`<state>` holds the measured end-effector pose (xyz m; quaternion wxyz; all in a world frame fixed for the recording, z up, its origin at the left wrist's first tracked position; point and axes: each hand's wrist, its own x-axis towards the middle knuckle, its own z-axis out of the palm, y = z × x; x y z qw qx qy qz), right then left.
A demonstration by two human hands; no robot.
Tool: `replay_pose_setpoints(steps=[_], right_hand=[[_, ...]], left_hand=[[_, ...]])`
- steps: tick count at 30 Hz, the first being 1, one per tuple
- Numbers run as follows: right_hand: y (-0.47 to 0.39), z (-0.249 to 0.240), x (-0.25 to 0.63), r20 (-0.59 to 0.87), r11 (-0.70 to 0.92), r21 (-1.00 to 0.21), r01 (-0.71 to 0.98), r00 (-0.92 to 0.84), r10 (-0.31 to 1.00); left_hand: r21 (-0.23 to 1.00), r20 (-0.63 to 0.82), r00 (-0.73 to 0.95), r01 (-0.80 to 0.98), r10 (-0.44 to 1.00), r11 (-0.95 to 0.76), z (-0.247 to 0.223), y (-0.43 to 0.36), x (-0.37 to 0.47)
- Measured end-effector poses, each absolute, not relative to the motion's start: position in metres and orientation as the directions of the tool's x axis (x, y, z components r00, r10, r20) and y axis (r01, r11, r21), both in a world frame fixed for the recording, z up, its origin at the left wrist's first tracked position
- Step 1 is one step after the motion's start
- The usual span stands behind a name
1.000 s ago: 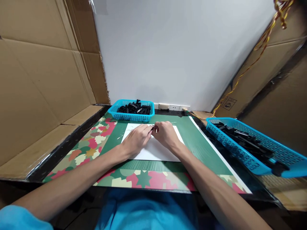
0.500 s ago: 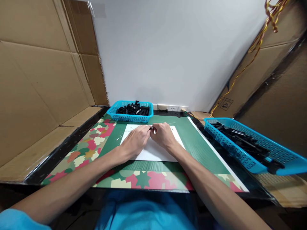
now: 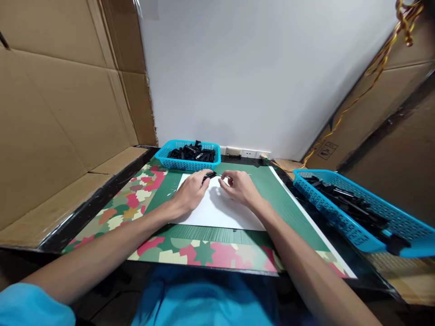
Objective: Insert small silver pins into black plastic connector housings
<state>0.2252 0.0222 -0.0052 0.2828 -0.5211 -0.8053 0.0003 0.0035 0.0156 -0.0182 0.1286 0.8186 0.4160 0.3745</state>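
Note:
My left hand is closed on a small black plastic part, gripped between the thumb and fingers over the upper part of a white sheet. Most of that part is hidden, so its exact kind does not show. To the right of it, my right hand is held with curled fingers, thumb and forefinger a little apart. I see nothing clearly between them. The two hands are separated by a small gap, and their shadows fall on the sheet.
A blue basket of black plastic parts stands at the back left. Another blue basket with longer black parts is at the right. Beneath the sheet lies a green mat. Cardboard walls and twisted wires flank the table.
My hands were together around a small dark piece; now they are apart, with the black part in my left hand. My right hand has moved slightly right. The view has shifted a little.

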Motion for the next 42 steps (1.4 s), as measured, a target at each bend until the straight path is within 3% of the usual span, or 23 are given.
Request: replay_pose_setpoints(steps=[4,10,18,28,36,42], right_hand=[[0.024,0.002,0.235,0.451,0.514,-0.375,0.771,-0.333,0.828],[0.024,0.004,0.234,0.487,0.598,-0.412,0.688,-0.388,0.783],[0.023,0.002,0.23,0.492,0.607,-0.42,0.675,-0.393,0.777],[0.02,0.001,0.228,0.515,0.61,-0.363,0.705,-0.393,0.761],[0.017,-0.004,0.219,0.557,0.625,-0.208,0.752,-0.434,0.708],[0.014,-0.007,0.21,0.547,0.578,-0.161,0.8,-0.415,0.727]], left_hand=[[0.538,0.54,0.352,0.554,0.765,-0.635,-0.015,0.017,0.002],[0.603,0.498,0.341,0.525,0.797,-0.601,-0.01,0.01,0.005],[0.577,0.533,0.314,0.544,0.786,-0.609,-0.011,0.011,0.005],[0.54,0.535,0.306,0.593,0.788,-0.597,-0.006,0.007,0.007],[0.536,0.498,0.316,0.621,0.808,-0.572,-0.016,0.012,0.006],[0.511,0.495,0.328,0.639,0.805,-0.575,-0.018,0.011,0.007]])
